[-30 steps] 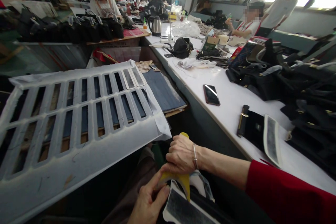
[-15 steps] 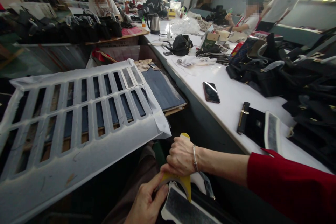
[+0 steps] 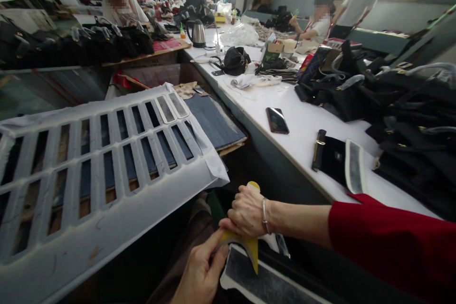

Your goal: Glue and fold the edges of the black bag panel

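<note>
My right hand (image 3: 245,211) stays clenched around the yellow scraper (image 3: 249,244), its blade pressed on the near end of the grey strip (image 3: 256,282) lying low in my lap. My left hand (image 3: 201,273) pinches that strip's edge with curled fingers. Little has moved since a second ago, so I judge I'm mid-stroke, below the table (image 3: 302,128).
</note>
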Available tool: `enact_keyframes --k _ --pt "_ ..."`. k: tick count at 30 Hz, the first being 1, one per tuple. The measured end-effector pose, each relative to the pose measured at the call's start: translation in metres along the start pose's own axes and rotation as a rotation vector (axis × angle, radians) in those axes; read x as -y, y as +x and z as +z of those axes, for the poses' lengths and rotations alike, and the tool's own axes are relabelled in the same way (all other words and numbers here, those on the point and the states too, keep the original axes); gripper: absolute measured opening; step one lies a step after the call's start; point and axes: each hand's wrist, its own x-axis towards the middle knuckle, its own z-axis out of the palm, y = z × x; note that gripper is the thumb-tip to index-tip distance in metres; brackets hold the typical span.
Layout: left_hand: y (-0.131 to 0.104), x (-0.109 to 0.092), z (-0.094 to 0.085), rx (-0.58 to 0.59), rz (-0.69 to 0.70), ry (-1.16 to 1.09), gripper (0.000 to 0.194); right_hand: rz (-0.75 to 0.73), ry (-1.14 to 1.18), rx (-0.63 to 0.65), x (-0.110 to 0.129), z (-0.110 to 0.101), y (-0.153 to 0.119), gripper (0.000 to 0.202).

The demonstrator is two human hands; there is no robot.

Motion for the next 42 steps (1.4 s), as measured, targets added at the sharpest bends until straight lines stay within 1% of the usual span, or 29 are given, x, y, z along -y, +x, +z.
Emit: enact_keyframes --k 8,12,15,17,20,23,26,27,29,31,33,35,39,40,41,42 --pt "0.001 -0.006 0.000 -0.012 0.037 0.072 0.054 0.080 0.028 -0.015 0.008 0.006 -0.007 0.064" --pt "-0.002 -0.007 -0.001 0.017 0.067 0.141 0.053 0.144 0.053 -0.024 0.017 0.012 -0.015 0.063" --pt "-0.002 -0.008 -0.002 0.035 0.097 0.140 0.051 0.209 0.066 -0.032 0.025 0.016 -0.022 0.063" --pt "0.000 -0.009 -0.003 0.059 0.096 0.055 0.047 0.248 0.074 -0.033 0.030 0.018 -0.026 0.063" --pt "0.007 -0.008 -0.005 0.116 0.027 -0.233 0.046 0.301 0.092 -0.027 0.035 0.018 -0.032 0.062" --pt "0.014 -0.002 -0.003 0.075 -0.041 -0.486 0.043 0.334 0.137 -0.014 0.033 0.019 -0.046 0.061" --pt "0.019 0.010 0.001 0.047 -0.086 -0.568 0.040 0.380 0.240 0.000 0.027 0.020 -0.064 0.061" --pt "0.020 0.014 0.003 0.059 -0.099 -0.570 0.042 0.427 0.286 -0.002 0.024 0.021 -0.069 0.062" --pt "0.022 0.022 0.006 0.066 -0.104 -0.549 0.048 0.579 0.387 -0.016 0.022 0.022 -0.074 0.070" --pt "0.025 0.027 0.008 0.045 -0.089 -0.507 0.050 0.741 0.497 -0.024 0.020 0.023 -0.072 0.077" --pt "0.028 0.026 0.007 0.020 -0.080 -0.473 0.049 0.818 0.620 -0.011 0.019 0.023 -0.063 0.079" --pt "0.029 0.022 0.004 0.018 -0.080 -0.458 0.048 0.805 0.744 0.013 0.018 0.022 -0.051 0.077" --pt "0.023 0.017 -0.001 0.103 -0.073 -0.448 0.049 0.728 0.895 0.041 0.017 0.015 -0.032 0.072" --pt "0.021 0.019 0.000 0.099 -0.073 -0.435 0.050 0.723 0.905 0.045 0.018 0.011 -0.031 0.070" --pt "0.020 0.022 0.002 0.068 -0.073 -0.409 0.051 0.726 0.907 0.048 0.020 0.008 -0.030 0.069" --pt "0.023 0.026 0.005 0.014 -0.072 -0.363 0.053 0.737 0.905 0.052 0.023 0.005 -0.030 0.069"
